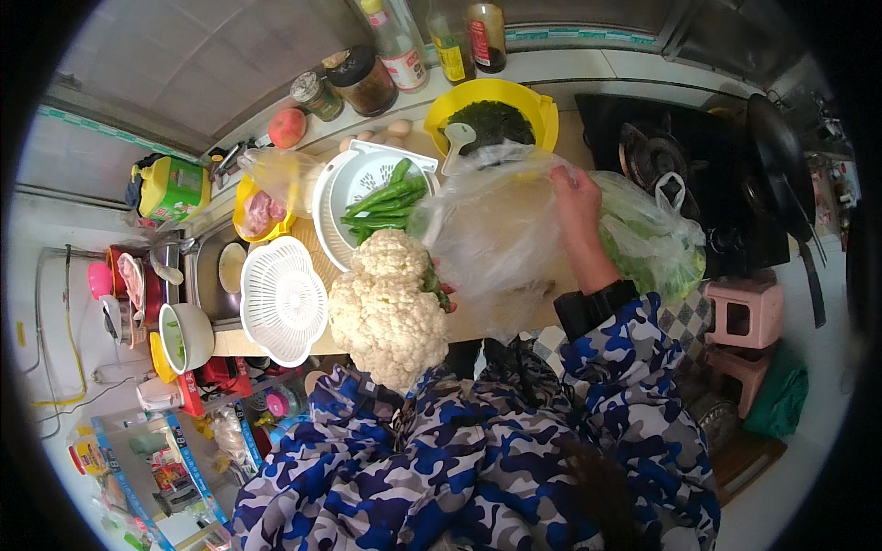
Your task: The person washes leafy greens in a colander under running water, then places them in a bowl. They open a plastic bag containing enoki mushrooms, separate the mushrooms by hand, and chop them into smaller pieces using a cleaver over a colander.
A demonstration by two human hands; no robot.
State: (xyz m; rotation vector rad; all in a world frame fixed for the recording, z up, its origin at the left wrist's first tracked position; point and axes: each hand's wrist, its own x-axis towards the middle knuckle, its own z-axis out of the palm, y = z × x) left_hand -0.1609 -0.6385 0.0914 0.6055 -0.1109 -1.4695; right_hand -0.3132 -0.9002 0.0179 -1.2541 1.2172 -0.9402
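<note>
A large white cauliflower head [393, 317] is held up in front of my body at the counter's front edge. My left hand [446, 289] grips it from beneath, and only some fingertips show beside the green stalk; the rest is hidden. Pinched in my right hand [577, 196] is the rim of a clear plastic bag [489, 227], which hangs loose over the counter. Left of the cauliflower sits a white slotted plastic basket [286, 299]. Behind it, long green peppers [389, 200] lie in a white colander [324, 200].
A yellow basin [548, 113] holds dark green leafy matter and a white spoon [456, 141]. Bagged greens [641, 234] lie right, beside the gas stove [661, 158]. Raw meat [262, 213] fills a yellow bowl near the sink [207, 275]. Bottles [451, 52] line the sill.
</note>
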